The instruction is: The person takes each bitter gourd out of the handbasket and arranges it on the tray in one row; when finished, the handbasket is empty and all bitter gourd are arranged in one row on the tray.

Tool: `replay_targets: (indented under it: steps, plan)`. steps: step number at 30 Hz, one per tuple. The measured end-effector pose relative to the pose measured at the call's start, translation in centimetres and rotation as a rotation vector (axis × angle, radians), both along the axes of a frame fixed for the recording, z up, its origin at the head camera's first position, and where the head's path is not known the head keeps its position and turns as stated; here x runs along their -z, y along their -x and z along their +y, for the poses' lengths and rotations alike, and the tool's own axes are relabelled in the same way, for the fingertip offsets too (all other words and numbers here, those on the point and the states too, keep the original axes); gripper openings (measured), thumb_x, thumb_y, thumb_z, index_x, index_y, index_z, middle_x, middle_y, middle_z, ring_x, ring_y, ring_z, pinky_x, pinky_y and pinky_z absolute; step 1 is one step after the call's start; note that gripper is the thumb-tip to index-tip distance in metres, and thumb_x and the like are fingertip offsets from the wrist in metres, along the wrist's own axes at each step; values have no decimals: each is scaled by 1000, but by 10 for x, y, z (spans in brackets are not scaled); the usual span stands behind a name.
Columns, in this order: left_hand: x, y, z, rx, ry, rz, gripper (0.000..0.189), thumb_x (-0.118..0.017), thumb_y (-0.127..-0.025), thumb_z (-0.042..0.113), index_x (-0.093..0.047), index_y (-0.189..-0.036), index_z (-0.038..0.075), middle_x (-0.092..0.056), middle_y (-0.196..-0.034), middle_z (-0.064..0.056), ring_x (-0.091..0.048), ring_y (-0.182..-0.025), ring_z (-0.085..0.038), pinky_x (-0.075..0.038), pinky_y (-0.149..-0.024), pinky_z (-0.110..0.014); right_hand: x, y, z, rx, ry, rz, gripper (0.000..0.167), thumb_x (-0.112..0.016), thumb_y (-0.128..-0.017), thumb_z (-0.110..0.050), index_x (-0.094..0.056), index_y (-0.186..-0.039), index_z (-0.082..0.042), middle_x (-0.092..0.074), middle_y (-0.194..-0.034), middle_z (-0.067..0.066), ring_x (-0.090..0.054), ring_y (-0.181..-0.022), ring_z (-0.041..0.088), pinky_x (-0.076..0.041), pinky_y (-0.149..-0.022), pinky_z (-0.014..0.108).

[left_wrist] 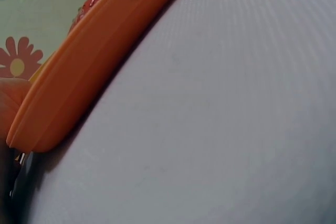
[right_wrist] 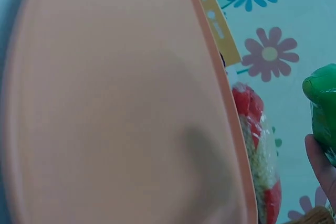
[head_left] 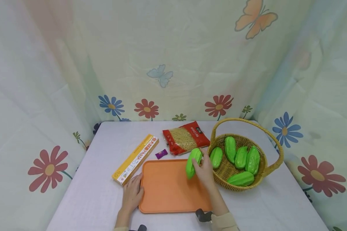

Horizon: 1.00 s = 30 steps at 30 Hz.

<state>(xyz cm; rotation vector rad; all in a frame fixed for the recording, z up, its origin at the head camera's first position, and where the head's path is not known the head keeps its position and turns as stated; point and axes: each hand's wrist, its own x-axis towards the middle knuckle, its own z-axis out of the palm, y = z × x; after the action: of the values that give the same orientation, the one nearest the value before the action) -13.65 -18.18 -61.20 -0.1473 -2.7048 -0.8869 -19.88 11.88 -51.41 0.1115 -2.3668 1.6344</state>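
My right hand [head_left: 204,168] holds a bright green ridged fruit [head_left: 194,163] above the right part of an orange tray [head_left: 173,189]. Thumb and fingers grip the fruit from its right side. The right wrist view catches part of this green fruit [right_wrist: 324,98] and a finger at the right edge. My left hand [head_left: 131,192] rests against the tray's left edge, fingers fairly straight along the rim and thumb near it. Several similar green fruits [head_left: 230,147] lie in a wicker basket [head_left: 263,170] to the right of the tray.
Left of the tray lies a long yellow and white pasta box [head_left: 136,159]. Behind the tray are a small purple wrapped packet [head_left: 161,154] and a red bag of pasta [head_left: 186,138]. The basket's tall handle [head_left: 279,150] arches over its right side. A flowered curtain surrounds the table.
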Motion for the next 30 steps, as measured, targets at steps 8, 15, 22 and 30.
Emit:
replay_targets:
  steps: [8,15,22,30]
  plan:
    - [2,-1,-1,-8,-8,-30,49,-57,-86,14,-47,-134,12,-49,-134,-5,-39,-124,-25,-24,-99,-46,18,-3,-22,-43,-124,-48,58,-62,-86,-16,-36,-136,-1,-48,-123,20,-55,-91,28,-50,-74,39]
    - [1,0,0,-9,3,11,49,-58,-85,13,-48,-132,10,-51,-132,-6,-41,-123,-27,-25,-98,-47,29,-9,-50,-105,-176,-46,56,-64,-84,-14,-39,-132,-1,-51,-118,21,-54,-91,27,-49,-75,40]
    - [1,1,1,-5,0,20,48,-59,-85,12,-49,-132,9,-51,-132,-7,-41,-122,-27,-25,-99,-48,39,-15,-71,-201,-182,-39,53,-64,-83,-14,-41,-130,1,-51,-121,19,-51,-104,29,-44,-86,47]
    - [3,1,0,-18,-1,-1,48,-57,-86,14,-48,-133,12,-50,-133,-4,-40,-124,-25,-24,-100,-46,45,-22,-92,-310,-190,-70,54,-62,-85,-19,-41,-129,3,-51,-121,19,-50,-107,30,-41,-92,48]
